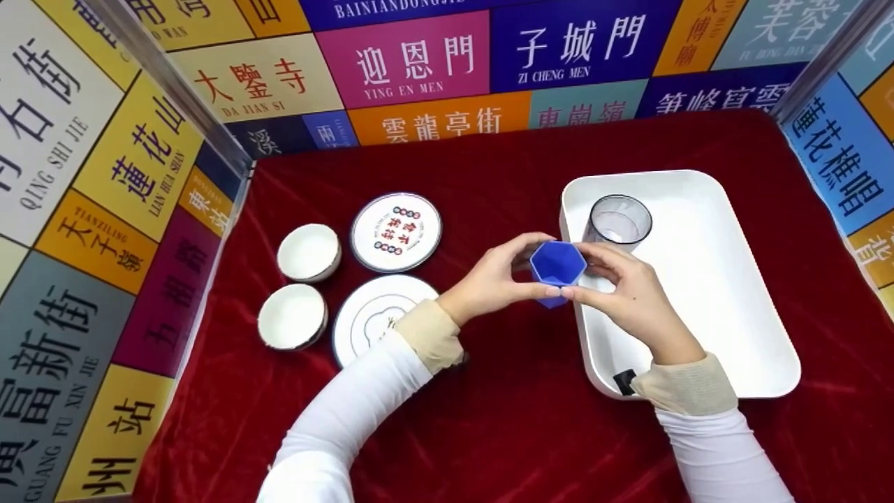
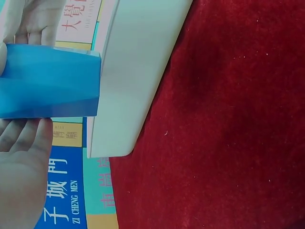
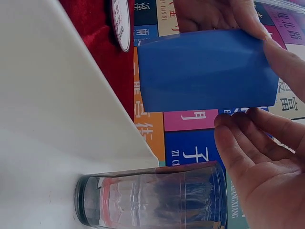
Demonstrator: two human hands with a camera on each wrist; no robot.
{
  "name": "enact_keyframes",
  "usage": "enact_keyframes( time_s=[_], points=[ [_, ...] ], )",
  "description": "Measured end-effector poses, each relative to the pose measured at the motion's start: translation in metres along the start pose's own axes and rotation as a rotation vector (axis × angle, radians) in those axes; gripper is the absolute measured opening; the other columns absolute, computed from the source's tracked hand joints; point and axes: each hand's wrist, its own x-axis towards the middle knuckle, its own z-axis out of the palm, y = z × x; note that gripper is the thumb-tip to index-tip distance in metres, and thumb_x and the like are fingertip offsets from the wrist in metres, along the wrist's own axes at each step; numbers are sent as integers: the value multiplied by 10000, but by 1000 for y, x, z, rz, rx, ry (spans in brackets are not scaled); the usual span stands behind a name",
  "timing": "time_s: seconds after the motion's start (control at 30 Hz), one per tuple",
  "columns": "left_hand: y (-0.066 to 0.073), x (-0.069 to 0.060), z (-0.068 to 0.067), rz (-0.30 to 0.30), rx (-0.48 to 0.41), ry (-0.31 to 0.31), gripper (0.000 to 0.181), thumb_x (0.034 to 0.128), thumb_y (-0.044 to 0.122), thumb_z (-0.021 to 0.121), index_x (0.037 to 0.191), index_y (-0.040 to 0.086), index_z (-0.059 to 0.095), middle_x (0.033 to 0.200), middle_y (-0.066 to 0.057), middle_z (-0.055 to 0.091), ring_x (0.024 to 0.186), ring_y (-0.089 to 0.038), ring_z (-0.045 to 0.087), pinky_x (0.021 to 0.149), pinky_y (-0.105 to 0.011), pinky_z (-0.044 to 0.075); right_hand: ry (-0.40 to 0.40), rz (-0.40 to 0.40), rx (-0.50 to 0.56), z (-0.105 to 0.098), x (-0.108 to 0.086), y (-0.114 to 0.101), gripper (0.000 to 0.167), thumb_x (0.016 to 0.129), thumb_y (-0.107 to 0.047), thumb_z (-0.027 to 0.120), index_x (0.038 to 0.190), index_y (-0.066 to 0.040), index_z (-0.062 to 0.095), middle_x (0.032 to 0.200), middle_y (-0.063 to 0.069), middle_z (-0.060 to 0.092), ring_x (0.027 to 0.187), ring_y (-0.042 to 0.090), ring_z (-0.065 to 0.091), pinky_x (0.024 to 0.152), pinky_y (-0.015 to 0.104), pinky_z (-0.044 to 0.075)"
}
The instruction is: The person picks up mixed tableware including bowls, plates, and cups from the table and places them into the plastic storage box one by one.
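A blue hexagonal cup [image 1: 559, 264], its hollow top facing up, is held between both hands above the tray's left edge. My left hand [image 1: 489, 279] grips its left side, thumb at the near rim and fingers round the back. From the other side my right hand [image 1: 628, 290] holds it the same way, the two thumbs close together. In the right wrist view the cup's smooth side [image 3: 207, 71] shows, and the right fingers [image 3: 238, 138] lie along it. The left wrist view has the cup's lower end [image 2: 57, 81] hanging free of the cloth.
A white tray [image 1: 698, 293] lies at the right, with a clear dark-tinted glass [image 1: 620, 220] standing in its far left corner. At the left are two white bowls [image 1: 307, 251] and two round plates [image 1: 396, 232] on red cloth [image 1: 503, 419]. Lettered panels [image 1: 412, 63] border the table.
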Motion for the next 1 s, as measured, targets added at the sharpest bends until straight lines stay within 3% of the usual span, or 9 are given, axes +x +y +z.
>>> enact_keyframes(
  time_s=[0.27,0.63,1.0],
  points=[
    [2,2,3,18,-2,-54,705,811,209,861,1414,81,519,1306,-76,660,1196,-87,637,1040,-200,503,-11,15,-4,-3,-2,0,691,803,-134,863,1399,27,554,1386,144,585,1144,68,594,995,80,470],
    [3,3,6,27,-36,-87,738,831,177,840,1456,47,471,1340,-107,644,1238,-127,623,1077,-226,485,-4,37,-15,-6,-4,-3,648,792,-173,878,1361,-45,594,1275,134,655,1162,220,630,976,75,480],
    [1,5,8,2,-59,-99,774,825,152,840,1484,31,452,1416,-117,603,1280,-132,605,1095,-231,474,30,32,3,-10,-6,-5,637,794,-145,873,1356,-36,594,1279,138,644,1122,-10,611,978,91,488]
  ],
)
